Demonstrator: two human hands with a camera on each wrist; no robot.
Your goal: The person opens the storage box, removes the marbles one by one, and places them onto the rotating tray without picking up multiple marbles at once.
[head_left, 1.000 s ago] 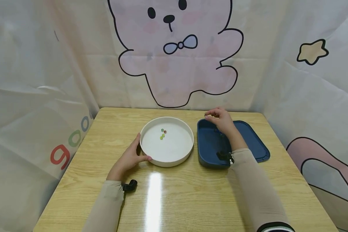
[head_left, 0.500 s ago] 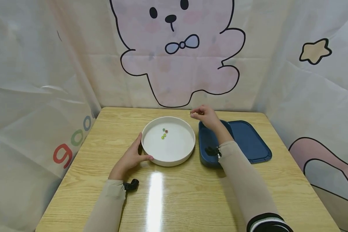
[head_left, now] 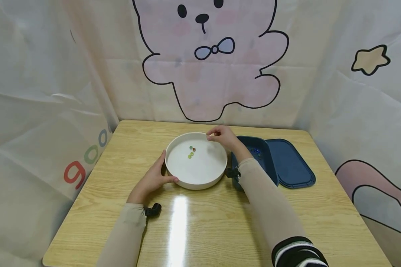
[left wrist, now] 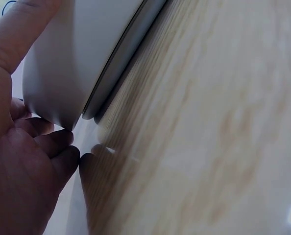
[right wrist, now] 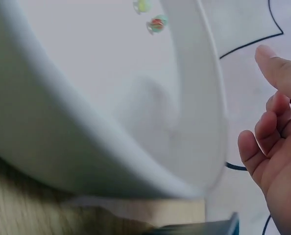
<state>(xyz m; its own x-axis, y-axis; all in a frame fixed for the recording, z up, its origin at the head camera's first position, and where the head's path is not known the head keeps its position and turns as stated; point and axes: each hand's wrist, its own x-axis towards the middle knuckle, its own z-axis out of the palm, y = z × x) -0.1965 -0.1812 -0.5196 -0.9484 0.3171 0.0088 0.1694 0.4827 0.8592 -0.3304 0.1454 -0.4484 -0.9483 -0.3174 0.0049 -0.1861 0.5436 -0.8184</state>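
On a light wood-grain table (head_left: pixel 207 226) sits a round, shallow white dish (head_left: pixel 204 168) with a low upright wall. The left hand (head_left: pixel 152 178) holds the dish at its left side, thumb on the near wall and fingers round the left. The right hand (head_left: pixel 222 138) is above the far right rim, thumb and fingertips drawn together in a pinch on a tiny item (head_left: pixel 207 136), too small to make out. Four small glass beads (head_left: pixel 192 153), green, red and yellow, lie left of centre on the dish floor.

Just right of the dish stands a dark blue rectangular box (head_left: pixel 272 167), without its cover, with blue beads (head_left: pixel 256 151) near its far end. A flat dark blue lid (head_left: pixel 292 163) with rounded corners lies along the box's right side. The right beige sleeve (head_left: pixel 270 200) passes over the box and hides much of its near left part; a black wrist mount (head_left: pixel 233 172) blocks the gap between box and dish. Behind the table hangs a cream cloth (head_left: pixel 120 85) printed with a pink bear.
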